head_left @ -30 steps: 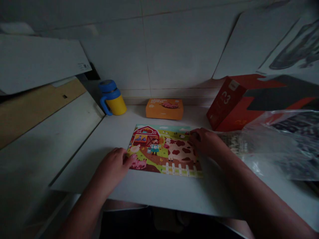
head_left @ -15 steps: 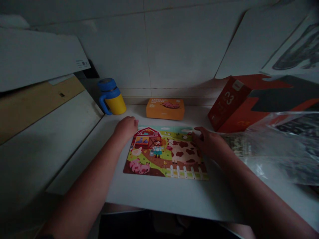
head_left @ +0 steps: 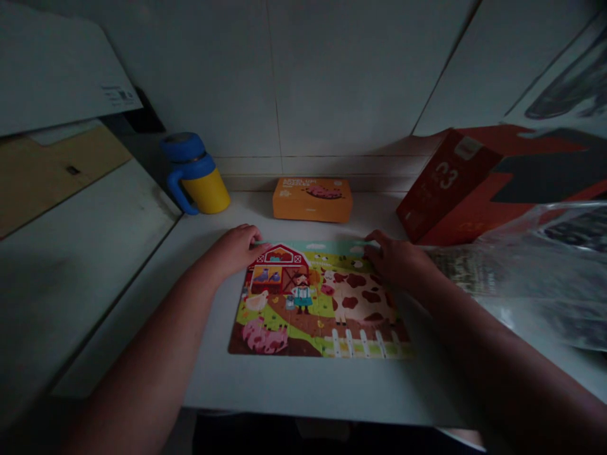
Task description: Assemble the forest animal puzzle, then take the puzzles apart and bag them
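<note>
An assembled farm jigsaw puzzle [head_left: 308,303], with a red barn, a farmer, a spotted cow and a pink pig, lies flat on the white table [head_left: 303,388]. At its far left corner, my left hand [head_left: 239,246] has curled fingers at the edge and the thumb on the picture. My right hand [head_left: 393,256] grips the far right corner, fingers bent over the edge. The undersides of both hands' fingers are hidden. Just beyond the puzzle stands an orange puzzle box [head_left: 312,201] with a pig on its lid.
A blue and yellow mug [head_left: 202,177] stands at the back left beside a pale cabinet [head_left: 109,221]. To the right are a red box [head_left: 450,189] and clear plastic packaging [head_left: 531,272]. A tiled wall [head_left: 332,82] closes off the back.
The view has shifted closer to the puzzle. My left hand's thumb now reaches onto the puzzle's far left corner. My right hand stays at the far right corner.
</note>
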{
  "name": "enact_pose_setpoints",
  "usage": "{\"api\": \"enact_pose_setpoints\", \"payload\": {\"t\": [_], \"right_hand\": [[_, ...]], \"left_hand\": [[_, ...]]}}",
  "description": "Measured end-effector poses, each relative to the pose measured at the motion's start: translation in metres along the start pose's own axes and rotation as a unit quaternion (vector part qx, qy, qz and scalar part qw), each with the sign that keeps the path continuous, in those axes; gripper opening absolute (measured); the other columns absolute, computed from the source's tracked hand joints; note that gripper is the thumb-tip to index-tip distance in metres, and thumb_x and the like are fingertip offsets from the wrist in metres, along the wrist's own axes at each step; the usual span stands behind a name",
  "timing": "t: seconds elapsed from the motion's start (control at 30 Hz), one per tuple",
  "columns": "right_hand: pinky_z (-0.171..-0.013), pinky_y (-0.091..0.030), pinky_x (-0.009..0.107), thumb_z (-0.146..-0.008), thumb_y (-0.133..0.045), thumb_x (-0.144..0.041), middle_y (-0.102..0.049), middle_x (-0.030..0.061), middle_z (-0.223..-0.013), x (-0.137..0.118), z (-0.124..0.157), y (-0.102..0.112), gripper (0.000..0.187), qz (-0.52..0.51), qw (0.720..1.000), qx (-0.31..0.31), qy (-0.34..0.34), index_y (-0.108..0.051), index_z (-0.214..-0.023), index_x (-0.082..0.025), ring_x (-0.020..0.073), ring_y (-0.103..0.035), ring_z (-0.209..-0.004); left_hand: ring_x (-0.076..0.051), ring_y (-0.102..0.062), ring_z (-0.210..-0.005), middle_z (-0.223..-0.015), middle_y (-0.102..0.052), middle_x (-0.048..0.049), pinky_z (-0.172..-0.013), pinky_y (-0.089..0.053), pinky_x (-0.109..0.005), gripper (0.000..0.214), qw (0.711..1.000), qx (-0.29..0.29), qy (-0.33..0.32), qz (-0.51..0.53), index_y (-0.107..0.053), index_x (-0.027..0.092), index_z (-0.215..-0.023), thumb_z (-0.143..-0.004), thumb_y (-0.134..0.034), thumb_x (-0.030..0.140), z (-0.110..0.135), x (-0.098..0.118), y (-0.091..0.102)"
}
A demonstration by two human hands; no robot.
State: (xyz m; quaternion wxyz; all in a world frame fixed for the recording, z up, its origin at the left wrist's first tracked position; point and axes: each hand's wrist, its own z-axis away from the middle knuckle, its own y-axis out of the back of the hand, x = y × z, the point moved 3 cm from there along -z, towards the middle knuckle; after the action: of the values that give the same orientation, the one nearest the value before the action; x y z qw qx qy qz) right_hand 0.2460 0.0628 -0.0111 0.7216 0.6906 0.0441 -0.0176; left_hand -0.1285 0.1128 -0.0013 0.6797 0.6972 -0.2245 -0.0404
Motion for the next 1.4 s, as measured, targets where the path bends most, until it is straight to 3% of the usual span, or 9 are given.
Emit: {"api": "enact_pose_setpoints", "payload": {"t": [0.1, 0.27, 0.53, 0.7, 0.83, 1.13, 1.4], "right_hand": [[-0.065, -0.043, 0.036, -0.106, -0.042, -0.041, -0.078, 0.0179, -0.091, -0.005, -0.006, 0.008, 0.04, 0.04, 0.999, -0.019, 0.019, -0.064, -0.13, -0.019, 0.0329, -0.076, -0.083], [-0.065, -0.043, 0.035, -0.106, -0.04, -0.042, -0.078, 0.0173, -0.093, -0.009, -0.015, 0.013, 0.038, 0.063, 0.998, -0.029, -0.01, -0.068, -0.121, -0.02, 0.0314, -0.075, -0.083], [-0.064, -0.038, 0.034, -0.105, -0.043, -0.041, -0.079, 0.0124, -0.091, 0.01, -0.001, 0.009, 0.034, 0.06, 0.998, -0.001, -0.004, -0.067, -0.119, -0.021, 0.0279, -0.073, -0.079], [-0.063, -0.039, 0.032, -0.103, -0.047, -0.04, -0.079, 0.009, -0.09, 0.003, 0.002, 0.014, 0.031, -0.016, 0.998, 0.062, -0.001, -0.071, -0.113, -0.023, 0.0242, -0.071, -0.074], [-0.06, -0.04, 0.029, -0.102, -0.048, -0.039, -0.078, 0.0061, -0.08, -0.006, 0.003, 0.008, 0.029, -0.098, 0.993, 0.045, 0.043, -0.072, -0.1, -0.023, 0.02, -0.069, -0.066], [-0.059, -0.039, 0.03, -0.1, -0.049, -0.039, -0.076, 0.0046, -0.077, -0.003, 0.004, -0.001, 0.024, -0.087, 0.992, 0.03, 0.082, -0.069, -0.103, -0.025, 0.0205, -0.068, -0.064], [-0.061, -0.039, 0.033, -0.102, -0.045, -0.038, -0.078, 0.0087, -0.084, 0.005, 0.004, 0.007, 0.03, -0.028, 0.999, 0.023, 0.03, -0.07, -0.112, -0.025, 0.0251, -0.071, -0.07]], "left_hand": [[-0.023, -0.067, -0.087, -0.095, -0.073, -0.0085, -0.076, -0.051, -0.032, 0.026, 1.0, -0.008, 0.001, 0.011, -0.068, 0.019, -0.093, -0.097, -0.057, 0.042, 0.003, 0.004, 0.003], [-0.023, -0.067, -0.085, -0.095, -0.073, -0.0085, -0.078, -0.05, -0.033, 0.022, 1.0, -0.006, 0.001, -0.008, -0.068, 0.019, -0.094, -0.098, -0.052, 0.033, 0.003, 0.006, 0.004], [-0.022, -0.065, -0.084, -0.095, -0.072, -0.0071, -0.077, -0.048, -0.032, 0.019, 1.0, -0.016, -0.013, 0.01, -0.066, 0.019, -0.095, -0.098, -0.05, 0.03, 0.004, 0.012, 0.001], [-0.021, -0.065, -0.08, -0.091, -0.072, -0.0061, -0.073, -0.047, -0.031, 0.018, 0.999, -0.02, -0.004, 0.034, -0.065, 0.02, -0.096, -0.097, -0.051, 0.031, 0.005, 0.009, 0.001], [-0.021, -0.063, -0.077, -0.089, -0.071, -0.0053, -0.071, -0.045, -0.032, 0.018, 0.999, -0.019, -0.004, 0.036, -0.063, 0.02, -0.095, -0.098, -0.05, 0.032, 0.004, 0.006, -0.001], [-0.021, -0.062, -0.074, -0.086, -0.07, -0.0051, -0.068, -0.042, -0.032, 0.018, 0.998, -0.019, -0.01, 0.059, -0.06, 0.021, -0.094, -0.099, -0.05, 0.035, 0.005, 0.006, 0.0], [-0.02, -0.062, -0.073, -0.083, -0.067, -0.0025, -0.065, -0.043, -0.031, 0.029, 0.994, -0.043, -0.006, 0.096, -0.065, 0.021, -0.104, -0.094, -0.059, 0.048, 0.006, -0.005, -0.003]]}}
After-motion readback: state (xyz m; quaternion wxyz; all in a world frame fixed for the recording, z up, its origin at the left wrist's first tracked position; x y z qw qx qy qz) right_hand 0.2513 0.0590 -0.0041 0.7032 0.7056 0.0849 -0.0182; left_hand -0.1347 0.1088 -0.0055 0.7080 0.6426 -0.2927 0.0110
